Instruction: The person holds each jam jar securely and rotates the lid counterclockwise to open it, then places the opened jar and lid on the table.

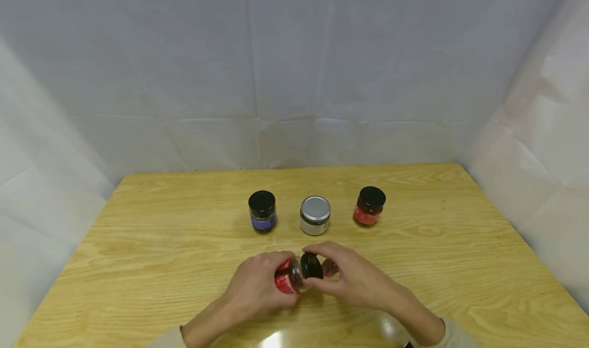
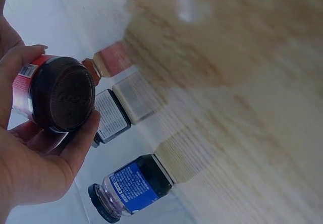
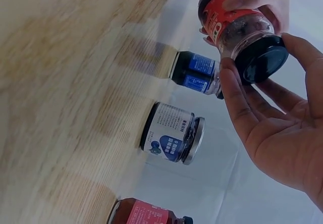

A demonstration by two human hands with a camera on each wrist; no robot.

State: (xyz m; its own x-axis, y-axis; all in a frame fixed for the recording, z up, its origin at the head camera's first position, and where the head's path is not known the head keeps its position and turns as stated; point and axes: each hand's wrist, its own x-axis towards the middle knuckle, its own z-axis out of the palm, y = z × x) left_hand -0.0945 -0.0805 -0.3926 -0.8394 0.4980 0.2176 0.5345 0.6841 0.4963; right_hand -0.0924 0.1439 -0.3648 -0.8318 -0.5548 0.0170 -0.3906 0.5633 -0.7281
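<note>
A glass jar (image 1: 286, 277) with a red label and a black lid (image 1: 312, 266) is held tilted over the near middle of the table. My left hand (image 1: 259, 286) grips the jar round its body; in the left wrist view the dark jar base (image 2: 73, 95) faces the camera. My right hand (image 1: 354, 276) holds the black lid by its rim, thumb on one side and fingers on the other. In the right wrist view the lid (image 3: 262, 60) sits at the jar's mouth; whether it is loose I cannot tell.
Behind the hands stand a blue-labelled jar (image 1: 263, 212) with a black lid, a pale-labelled jar (image 1: 315, 216) with a silver lid, and a red-labelled jar (image 1: 369, 207) with a black lid. White sheeting (image 1: 294, 72) hangs behind the wooden table (image 1: 152, 225) and at both sides.
</note>
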